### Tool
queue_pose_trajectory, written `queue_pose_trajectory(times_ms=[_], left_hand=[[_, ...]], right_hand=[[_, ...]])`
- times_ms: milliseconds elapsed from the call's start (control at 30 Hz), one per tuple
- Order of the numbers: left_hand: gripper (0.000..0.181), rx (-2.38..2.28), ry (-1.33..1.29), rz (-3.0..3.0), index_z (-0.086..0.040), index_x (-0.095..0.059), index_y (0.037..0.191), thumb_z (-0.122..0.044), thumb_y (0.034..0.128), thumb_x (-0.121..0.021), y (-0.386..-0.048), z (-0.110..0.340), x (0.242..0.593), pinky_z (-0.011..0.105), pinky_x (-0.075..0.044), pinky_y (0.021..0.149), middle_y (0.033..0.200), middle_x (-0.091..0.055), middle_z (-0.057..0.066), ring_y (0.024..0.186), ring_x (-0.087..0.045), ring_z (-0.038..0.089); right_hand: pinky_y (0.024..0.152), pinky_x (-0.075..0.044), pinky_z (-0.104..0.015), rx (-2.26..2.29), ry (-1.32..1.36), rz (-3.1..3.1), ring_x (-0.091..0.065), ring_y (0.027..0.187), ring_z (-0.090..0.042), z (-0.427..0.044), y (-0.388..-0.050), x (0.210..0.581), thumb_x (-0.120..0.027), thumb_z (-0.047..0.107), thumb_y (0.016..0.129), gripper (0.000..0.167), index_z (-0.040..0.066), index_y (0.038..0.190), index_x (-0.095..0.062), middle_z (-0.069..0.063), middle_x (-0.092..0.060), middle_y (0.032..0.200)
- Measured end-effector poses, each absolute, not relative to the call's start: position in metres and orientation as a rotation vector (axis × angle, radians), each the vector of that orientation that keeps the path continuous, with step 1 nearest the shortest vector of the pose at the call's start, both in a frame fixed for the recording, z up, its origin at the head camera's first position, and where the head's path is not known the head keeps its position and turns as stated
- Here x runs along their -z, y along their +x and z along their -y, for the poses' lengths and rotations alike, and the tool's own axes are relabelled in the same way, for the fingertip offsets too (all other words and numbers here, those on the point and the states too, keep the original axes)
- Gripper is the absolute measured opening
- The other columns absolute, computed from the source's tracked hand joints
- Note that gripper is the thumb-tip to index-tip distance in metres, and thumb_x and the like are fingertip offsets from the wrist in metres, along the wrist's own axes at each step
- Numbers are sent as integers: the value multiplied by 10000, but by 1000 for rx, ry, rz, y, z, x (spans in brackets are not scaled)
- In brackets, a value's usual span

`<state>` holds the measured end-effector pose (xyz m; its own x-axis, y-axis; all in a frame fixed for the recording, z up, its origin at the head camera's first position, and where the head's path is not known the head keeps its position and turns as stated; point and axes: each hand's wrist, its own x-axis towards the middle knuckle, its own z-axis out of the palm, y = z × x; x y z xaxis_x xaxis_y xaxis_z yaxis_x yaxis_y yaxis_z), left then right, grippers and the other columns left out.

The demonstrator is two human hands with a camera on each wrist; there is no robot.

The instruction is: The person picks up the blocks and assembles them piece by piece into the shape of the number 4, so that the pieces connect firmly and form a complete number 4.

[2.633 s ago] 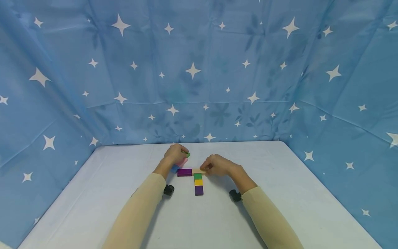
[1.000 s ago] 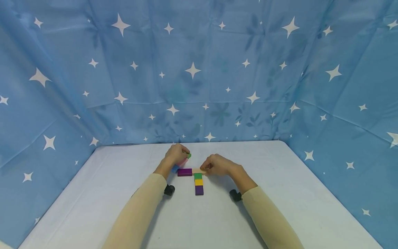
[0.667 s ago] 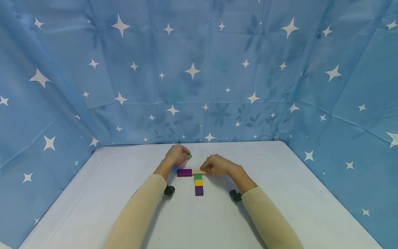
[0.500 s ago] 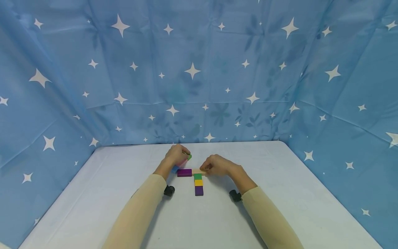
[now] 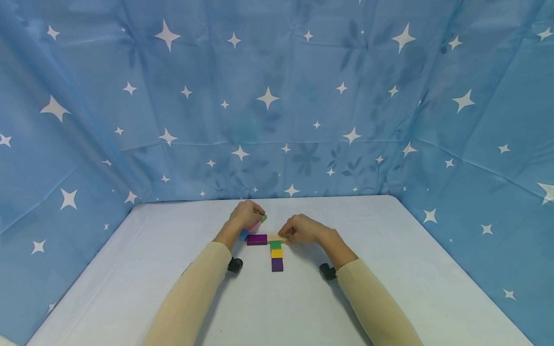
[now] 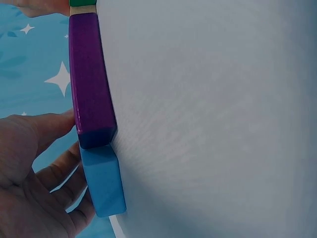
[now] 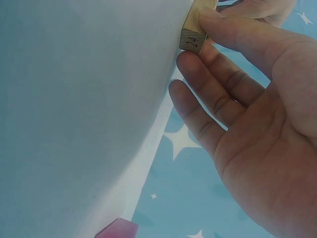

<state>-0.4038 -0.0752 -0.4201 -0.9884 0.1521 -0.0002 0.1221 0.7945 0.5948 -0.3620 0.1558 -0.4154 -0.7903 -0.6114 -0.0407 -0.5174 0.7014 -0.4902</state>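
Observation:
My left hand (image 5: 245, 214) is at the back of the block row, its fingertips pinching a light green block (image 5: 264, 218). A pink block (image 5: 254, 226) and a blue block (image 6: 103, 181) lie below it, partly covered in the head view. Beside the blue one lies a long purple block (image 5: 257, 240). My right hand (image 5: 305, 229) pinches a plain wooden block (image 7: 194, 22), marked 24 on its end, with thumb and fingers. Against that wooden block a green block (image 5: 275, 245), a yellow block (image 5: 276, 253) and a dark purple block (image 5: 277, 265) run toward me in a line.
The blocks lie on a white-covered table (image 5: 272, 307). A blue curtain with white stars (image 5: 277, 120) stands behind and at both sides. A pink piece (image 7: 118, 229) shows at the bottom of the right wrist view.
Since the earliest frame, my left hand and the light green block have shifted slightly right and toward me. My right hand and the other blocks look unmoved.

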Motion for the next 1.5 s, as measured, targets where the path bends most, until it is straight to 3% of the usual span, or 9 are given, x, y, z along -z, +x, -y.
queue_pose_trajectory(times_ms=[633, 1000, 1500], left_hand=[[229, -911, 257, -2961, -175, -803, 1182, -247, 984, -715, -401, 75, 420, 451, -540, 948, 1162, -759, 51, 1010, -670, 207], [308, -1022, 307, -3003, -131, -756, 1261, -289, 1005, -688, -389, 88, 408, 487, -539, 980, 1279, -714, 104, 1147, -661, 284], [277, -1118, 840, -2919, -187, -775, 1225, -285, 967, -754, -342, 99, 378, 409, -568, 895, 1239, -744, -19, 1148, -647, 251]], right_hand=[[886, -574, -315, 700, -877, -2706, -619, 938, -125, -156, -359, 414, -801, 82, 908, 289, 149, 1190, -801, 32, -763, 1114], [884, -568, -323, 712, -878, -2699, -614, 929, -130, -156, -360, 414, -802, 83, 908, 282, 149, 1182, -804, 40, -762, 1092], [890, -563, -328, 679, -878, -2718, -614, 942, -118, -155, -359, 413, -793, 104, 920, 267, 172, 1179, -808, 49, -764, 1101]])
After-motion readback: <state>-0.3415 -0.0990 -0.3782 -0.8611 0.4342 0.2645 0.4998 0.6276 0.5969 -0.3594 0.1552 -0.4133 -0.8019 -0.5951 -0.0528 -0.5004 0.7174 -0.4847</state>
